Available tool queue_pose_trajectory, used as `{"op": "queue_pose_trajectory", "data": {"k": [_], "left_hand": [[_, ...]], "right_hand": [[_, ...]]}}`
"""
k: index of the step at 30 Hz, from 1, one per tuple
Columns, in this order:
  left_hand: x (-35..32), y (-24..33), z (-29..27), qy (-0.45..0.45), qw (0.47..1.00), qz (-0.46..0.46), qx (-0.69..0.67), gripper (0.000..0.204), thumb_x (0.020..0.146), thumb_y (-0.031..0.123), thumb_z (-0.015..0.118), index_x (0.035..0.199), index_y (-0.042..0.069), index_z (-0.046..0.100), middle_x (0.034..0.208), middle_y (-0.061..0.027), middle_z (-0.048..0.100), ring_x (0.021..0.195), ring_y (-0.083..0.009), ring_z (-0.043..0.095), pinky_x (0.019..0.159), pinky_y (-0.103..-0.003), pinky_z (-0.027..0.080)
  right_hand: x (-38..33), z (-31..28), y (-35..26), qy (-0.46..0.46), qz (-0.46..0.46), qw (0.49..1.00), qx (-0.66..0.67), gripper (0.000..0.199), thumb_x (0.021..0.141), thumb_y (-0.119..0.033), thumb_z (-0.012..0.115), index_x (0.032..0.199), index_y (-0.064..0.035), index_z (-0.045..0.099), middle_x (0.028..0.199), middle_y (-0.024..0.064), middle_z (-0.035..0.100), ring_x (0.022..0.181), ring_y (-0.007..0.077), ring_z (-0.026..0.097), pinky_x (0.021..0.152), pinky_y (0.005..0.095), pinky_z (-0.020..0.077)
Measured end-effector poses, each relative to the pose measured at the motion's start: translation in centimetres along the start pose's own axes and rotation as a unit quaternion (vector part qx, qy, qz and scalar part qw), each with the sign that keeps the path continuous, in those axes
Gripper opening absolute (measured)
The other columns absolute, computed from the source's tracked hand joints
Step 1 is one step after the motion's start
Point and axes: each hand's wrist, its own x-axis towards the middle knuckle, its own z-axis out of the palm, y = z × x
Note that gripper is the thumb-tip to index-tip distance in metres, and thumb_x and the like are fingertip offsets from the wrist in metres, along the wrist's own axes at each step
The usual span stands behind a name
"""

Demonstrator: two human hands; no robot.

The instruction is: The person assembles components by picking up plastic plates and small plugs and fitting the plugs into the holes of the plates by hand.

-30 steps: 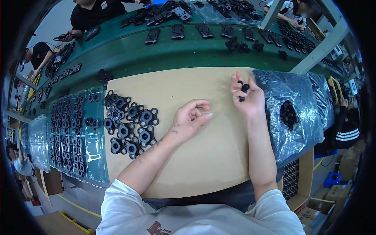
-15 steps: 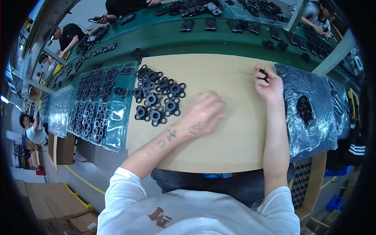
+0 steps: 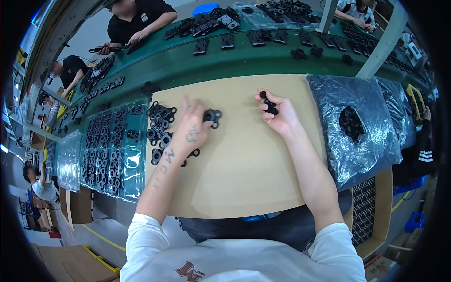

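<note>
My left hand [image 3: 192, 124], partly blurred, is at the right side of a pile of black four-lobed parts [image 3: 162, 115], each with a ring in its middle. One such black four-lobed part [image 3: 215, 118] sits at its thumb and fingers and appears pinched there; the blur hides the exact grip. Across the tan cardboard sheet [image 3: 244, 174], my right hand [image 3: 281, 115] is raised palm up, with its fingers curled around a few small black knobs [image 3: 268, 104]. Parts of the pile are hidden behind my left hand and wrist.
Clear plastic trays of black ring parts [image 3: 105, 155] lie left of the cardboard. A grey plastic bag [image 3: 371, 155], torn open over black parts, lies at its right. Beyond runs a green conveyor belt [image 3: 188, 66] carrying black parts. Several co-workers stand around; a metal post [image 3: 383, 42] rises at right.
My left hand has moved left and reached the pile, and one four-lobed part has come away from it. My right hand has moved left with the knobs. The view has shifted.
</note>
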Motion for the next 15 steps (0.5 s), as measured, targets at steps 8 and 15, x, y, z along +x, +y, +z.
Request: {"op": "queue_pose_trajectory", "data": {"k": [8,15], "left_hand": [[3.7,6.1,2.1,-0.054,0.930,0.005,-0.364,0.034,0.077,-0.003,0.063,0.110,-0.002,0.056,0.106,-0.0116,0.056,0.086,-0.0295,0.059,0.084,-0.036,0.050],[3.6,5.2,5.9,-0.008,0.599,-0.127,-0.791,0.038,0.081,-0.004,0.060,0.118,-0.003,0.051,0.098,-0.0124,0.057,0.083,-0.0198,0.058,0.067,-0.028,0.054]], "right_hand": [[0.3,-0.1,-0.3,0.031,-0.053,0.998,-0.025,0.019,0.090,-0.012,0.055,0.106,-0.0022,0.054,0.085,0.0068,0.059,0.057,0.0059,0.046,0.038,0.0153,0.0290],[0.4,0.5,0.6,0.020,-0.060,0.990,-0.125,0.020,0.090,-0.008,0.055,0.108,0.0011,0.056,0.083,0.0071,0.058,0.057,0.0048,0.044,0.038,0.0140,0.0265]]}}
